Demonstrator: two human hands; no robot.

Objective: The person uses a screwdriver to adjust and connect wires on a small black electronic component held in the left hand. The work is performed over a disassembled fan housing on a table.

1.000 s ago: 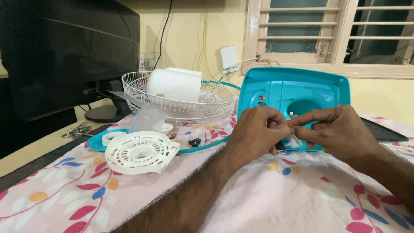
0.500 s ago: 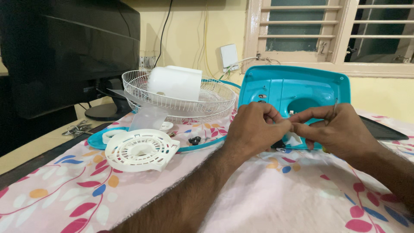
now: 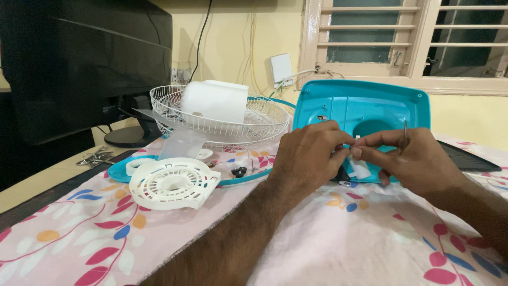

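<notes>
Since half a second ago the two hands have shifted only a little: the fingertips have drawn closer, and the right hand (image 3: 410, 159) now shows a thin metal tool standing up between its fingers. The left hand (image 3: 309, 156) meets it from the left, thumb and forefinger pinched on a small white part (image 3: 355, 168) that sits between both hands, low in front of the turquoise base plate (image 3: 365, 108). The right hand pinches the same piece from the other side, so each hand steadies it against the other. What exactly the piece is stays too small to tell.

Nearest lies the pink floral cloth (image 3: 338, 238), spread over the table as a soft bed for loose parts. On it, left of the left forearm, rests a white round vented cover (image 3: 173, 182), lying flat on a turquoise ring (image 3: 119, 170). A small black knob (image 3: 239, 171) sits just beside it, kept within reach.

Farther back, the white wire guard (image 3: 227, 119) lies like a bowl and holds a white motor housing (image 3: 214, 101), which keeps it from rolling. The base plate stands tilted up behind the hands. At far left a dark monitor (image 3: 84, 63) stands, keys (image 3: 95, 157) near its foot; a window (image 3: 413, 32) is at far right.
</notes>
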